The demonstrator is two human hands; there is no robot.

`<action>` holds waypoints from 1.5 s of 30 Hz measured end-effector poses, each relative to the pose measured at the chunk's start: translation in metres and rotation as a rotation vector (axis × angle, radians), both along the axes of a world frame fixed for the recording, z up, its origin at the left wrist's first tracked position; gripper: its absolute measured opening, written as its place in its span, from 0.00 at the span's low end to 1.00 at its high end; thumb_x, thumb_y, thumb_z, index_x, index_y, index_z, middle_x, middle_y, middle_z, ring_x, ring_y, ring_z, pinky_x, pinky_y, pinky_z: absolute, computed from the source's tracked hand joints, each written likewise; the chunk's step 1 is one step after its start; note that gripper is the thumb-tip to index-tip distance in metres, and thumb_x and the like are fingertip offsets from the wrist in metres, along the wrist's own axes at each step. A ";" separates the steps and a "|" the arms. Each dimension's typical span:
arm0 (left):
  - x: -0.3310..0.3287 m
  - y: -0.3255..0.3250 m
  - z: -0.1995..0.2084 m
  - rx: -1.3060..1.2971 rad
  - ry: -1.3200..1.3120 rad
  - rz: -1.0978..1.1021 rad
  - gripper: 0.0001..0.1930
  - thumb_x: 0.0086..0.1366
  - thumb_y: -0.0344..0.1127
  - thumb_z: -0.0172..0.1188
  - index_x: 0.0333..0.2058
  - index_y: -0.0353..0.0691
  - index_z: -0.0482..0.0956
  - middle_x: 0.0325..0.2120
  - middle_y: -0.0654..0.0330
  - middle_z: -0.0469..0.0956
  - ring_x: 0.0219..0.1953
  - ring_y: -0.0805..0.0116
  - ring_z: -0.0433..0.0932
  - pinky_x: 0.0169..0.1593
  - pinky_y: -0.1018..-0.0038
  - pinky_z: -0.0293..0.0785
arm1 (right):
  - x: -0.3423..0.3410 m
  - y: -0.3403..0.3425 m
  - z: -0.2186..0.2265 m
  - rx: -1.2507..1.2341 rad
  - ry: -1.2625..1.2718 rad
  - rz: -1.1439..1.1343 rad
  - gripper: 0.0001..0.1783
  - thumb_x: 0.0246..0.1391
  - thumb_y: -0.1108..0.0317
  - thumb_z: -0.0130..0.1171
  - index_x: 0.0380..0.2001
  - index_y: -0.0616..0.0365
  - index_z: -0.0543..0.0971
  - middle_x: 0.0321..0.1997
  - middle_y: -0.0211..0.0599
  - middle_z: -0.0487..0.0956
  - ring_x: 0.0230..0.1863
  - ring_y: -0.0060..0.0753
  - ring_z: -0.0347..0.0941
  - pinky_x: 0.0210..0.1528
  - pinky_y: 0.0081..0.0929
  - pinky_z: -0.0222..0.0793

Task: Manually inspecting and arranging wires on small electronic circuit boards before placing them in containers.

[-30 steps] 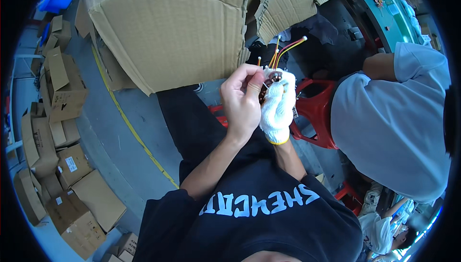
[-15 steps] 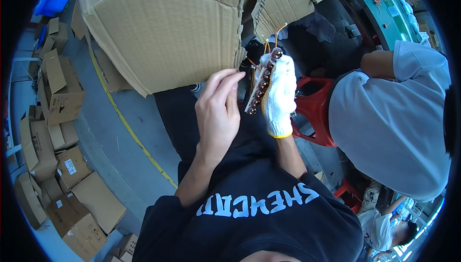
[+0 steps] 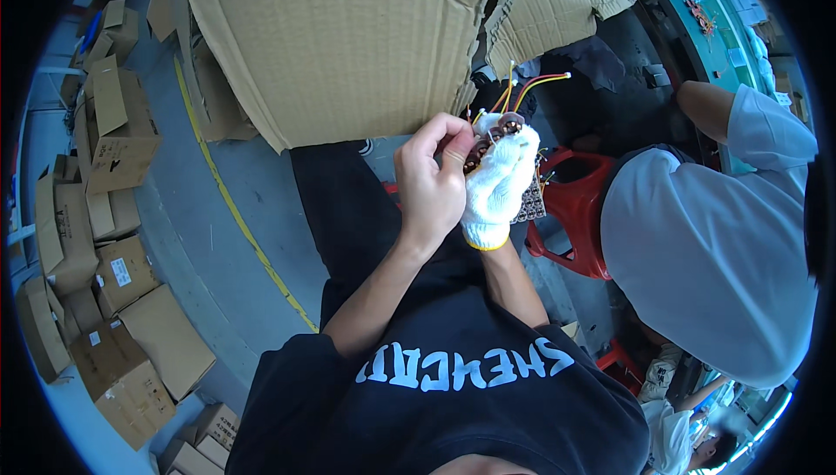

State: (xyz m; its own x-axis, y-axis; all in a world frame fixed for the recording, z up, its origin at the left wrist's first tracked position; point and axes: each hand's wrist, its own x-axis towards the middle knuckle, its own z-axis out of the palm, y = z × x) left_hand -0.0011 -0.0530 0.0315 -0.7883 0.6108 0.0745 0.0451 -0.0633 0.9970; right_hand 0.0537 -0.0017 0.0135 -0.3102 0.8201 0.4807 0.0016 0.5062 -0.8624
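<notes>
My right hand (image 3: 502, 181), in a white knit glove with a yellow cuff edge, is closed around a row of small copper-wound coils (image 3: 474, 160). Yellow, red and dark wires (image 3: 512, 92) with pale tips stick up from the coils. My bare left hand (image 3: 433, 177) meets it from the left. Its thumb and forefinger are pinched at the near side of the coils, and whatever lies between the fingertips is too small to make out. The glove and the left fingers cover part of the row. Beside the glove's right edge shows a patch of more copper-coloured parts (image 3: 532, 203).
A big cardboard sheet (image 3: 340, 48) lies ahead, with a torn cardboard piece (image 3: 557, 13) beyond it. To the right, a person in a light shirt (image 3: 705, 240) sits near a red stool (image 3: 585, 214). Cardboard boxes (image 3: 122, 144) line the left. A green workbench (image 3: 688, 5) stands far right.
My left hand has moved right and up onto the coils, its fingers now pinched there. My right hand has turned the row, so the wires fan out to the right. The whole view has shifted slightly.
</notes>
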 end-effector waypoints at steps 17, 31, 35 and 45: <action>-0.001 0.008 0.001 0.031 0.131 0.054 0.06 0.59 0.27 0.60 0.30 0.29 0.74 0.23 0.59 0.76 0.26 0.76 0.74 0.31 0.79 0.69 | -0.005 0.019 0.007 -0.239 -0.008 0.105 0.08 0.58 0.72 0.44 0.37 0.63 0.71 0.34 0.45 0.72 0.32 0.43 0.69 0.34 0.32 0.64; 0.005 0.014 0.001 0.048 -0.076 -0.011 0.02 0.60 0.23 0.58 0.30 0.28 0.76 0.26 0.63 0.77 0.28 0.81 0.73 0.35 0.84 0.69 | -0.002 0.020 0.010 0.053 -0.297 -0.109 0.07 0.54 0.68 0.48 0.28 0.61 0.69 0.25 0.41 0.69 0.25 0.44 0.66 0.26 0.36 0.59; 0.007 0.016 0.008 0.103 -0.247 -0.051 0.03 0.59 0.23 0.59 0.31 0.29 0.77 0.26 0.61 0.77 0.28 0.79 0.73 0.35 0.83 0.70 | -0.005 0.032 0.006 -0.555 0.209 -0.038 0.14 0.60 0.58 0.47 0.26 0.55 0.70 0.20 0.30 0.68 0.19 0.29 0.63 0.20 0.25 0.56; 0.004 0.000 -0.002 -0.114 0.475 -0.042 0.04 0.59 0.25 0.60 0.33 0.31 0.78 0.24 0.57 0.76 0.25 0.72 0.75 0.31 0.79 0.70 | -0.010 0.037 0.010 -1.066 0.664 0.035 0.22 0.63 0.46 0.43 0.23 0.50 0.69 0.14 0.24 0.64 0.13 0.18 0.57 0.16 0.19 0.50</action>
State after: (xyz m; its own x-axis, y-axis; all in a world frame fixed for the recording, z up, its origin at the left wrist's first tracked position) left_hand 0.0029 -0.0530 0.0298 -0.6575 0.6667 0.3510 0.4967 0.0332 0.8673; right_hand 0.0441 0.0354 0.0231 -0.2921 0.8927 -0.3432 -0.5881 -0.4506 -0.6716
